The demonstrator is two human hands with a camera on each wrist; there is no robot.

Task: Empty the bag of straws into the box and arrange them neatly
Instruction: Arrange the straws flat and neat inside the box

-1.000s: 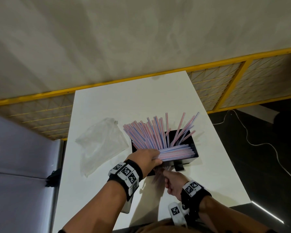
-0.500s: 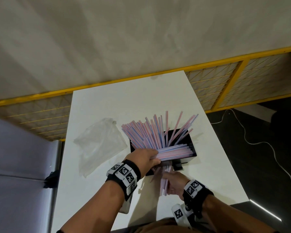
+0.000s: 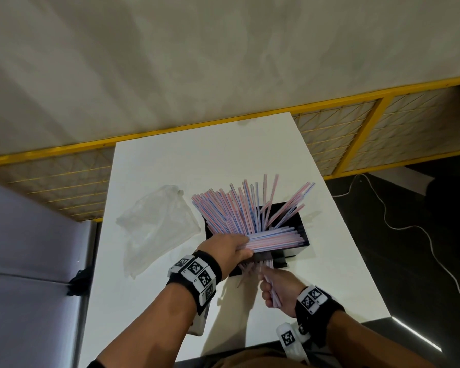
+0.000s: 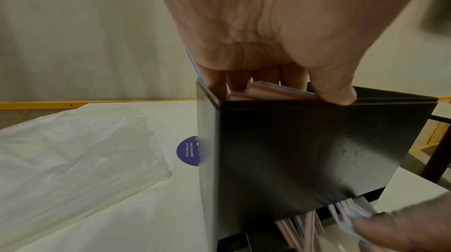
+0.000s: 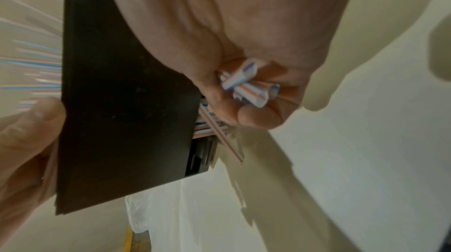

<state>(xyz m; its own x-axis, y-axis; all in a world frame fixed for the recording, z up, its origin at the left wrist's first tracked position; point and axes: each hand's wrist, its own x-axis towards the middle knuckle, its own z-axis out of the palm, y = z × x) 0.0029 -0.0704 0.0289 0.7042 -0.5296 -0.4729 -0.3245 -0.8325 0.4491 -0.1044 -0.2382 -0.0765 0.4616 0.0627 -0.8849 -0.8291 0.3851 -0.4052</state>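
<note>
Black box (image 3: 298, 229) on white table (image 3: 170, 160), crammed with striped straws (image 3: 231, 208) fanning upward | left hand (image 3: 227, 247) grips a flat-lying sheaf at the near rim | right hand (image 3: 278, 290) clenches loose straws just below the box, long axes pointing up toward it | empty plastic bag (image 3: 157, 224) left.

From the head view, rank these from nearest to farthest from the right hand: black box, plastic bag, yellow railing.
1. black box, just ahead of the right hand.
2. plastic bag, lying to the left on the table.
3. yellow railing, beyond the table's far edge.
</note>
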